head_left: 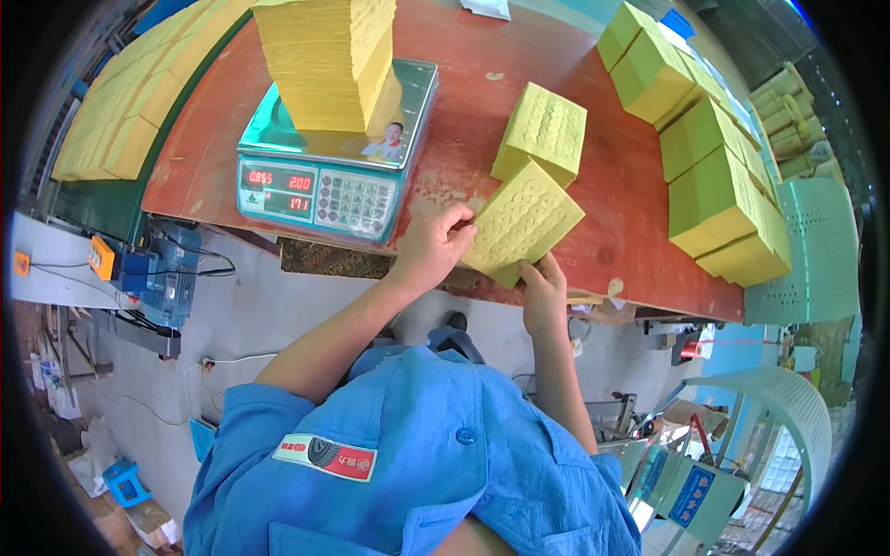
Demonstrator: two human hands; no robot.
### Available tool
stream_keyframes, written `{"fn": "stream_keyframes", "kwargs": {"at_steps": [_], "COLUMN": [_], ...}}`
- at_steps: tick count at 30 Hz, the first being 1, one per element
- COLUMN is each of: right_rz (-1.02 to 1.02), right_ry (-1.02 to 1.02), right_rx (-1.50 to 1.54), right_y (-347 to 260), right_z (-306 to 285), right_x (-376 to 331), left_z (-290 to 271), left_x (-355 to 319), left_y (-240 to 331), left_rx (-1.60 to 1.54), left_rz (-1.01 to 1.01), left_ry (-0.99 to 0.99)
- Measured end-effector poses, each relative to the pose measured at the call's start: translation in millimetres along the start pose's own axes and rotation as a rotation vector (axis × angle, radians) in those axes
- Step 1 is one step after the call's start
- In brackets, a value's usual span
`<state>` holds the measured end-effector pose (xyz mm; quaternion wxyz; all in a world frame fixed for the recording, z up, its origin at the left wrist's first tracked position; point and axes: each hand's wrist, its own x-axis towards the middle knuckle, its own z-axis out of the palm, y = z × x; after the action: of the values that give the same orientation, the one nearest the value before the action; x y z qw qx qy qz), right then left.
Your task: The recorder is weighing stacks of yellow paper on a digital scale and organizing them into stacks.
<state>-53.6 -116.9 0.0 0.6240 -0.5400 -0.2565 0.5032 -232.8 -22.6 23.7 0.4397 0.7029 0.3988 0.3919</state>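
Observation:
My left hand (434, 245) pinches the left edge of a yellow sheaf of paper (524, 222) embossed with rows of curved marks. On its lower right edge, my right hand (544, 295) grips the same sheaf, which is tilted over the table's front edge. Just behind it sits a thicker block of the same yellow paper (545, 130), partly covered by the sheaf. To the left, a teal digital scale (357, 199) with a lit red display carries a tall stack of yellow paper (324, 74) on its metal plate.
Several yellow paper blocks (709, 199) line the right side of the red table (454, 102). More paper stacks (139, 102) lie at the far left. A pale green perforated guard (807, 250) stands past the right end. Cables run across the floor at left.

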Motion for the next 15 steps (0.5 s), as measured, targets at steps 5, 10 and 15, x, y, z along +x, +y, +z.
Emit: {"fn": "stream_keyframes", "kwargs": {"at_steps": [5,10,15], "right_rz": [0.084,0.125,-0.036], "right_ry": [-0.042,-0.017,0.058], "right_rx": [0.244,0.377,0.199], "right_y": [15.5,36.0,26.2], "right_z": [8.6,15.1,29.1], "right_x": [-22.7,-39.9,-61.8], "left_z": [-14.7,-21.1,-26.7], "left_x": [-12.5,-24.9,-26.7], "left_y": [20.4,18.7,-12.2], "left_rx": [0.078,0.003,-0.404], "left_rz": [0.069,0.05,-0.174], "left_ry": [-0.047,-0.171,-0.27]}}
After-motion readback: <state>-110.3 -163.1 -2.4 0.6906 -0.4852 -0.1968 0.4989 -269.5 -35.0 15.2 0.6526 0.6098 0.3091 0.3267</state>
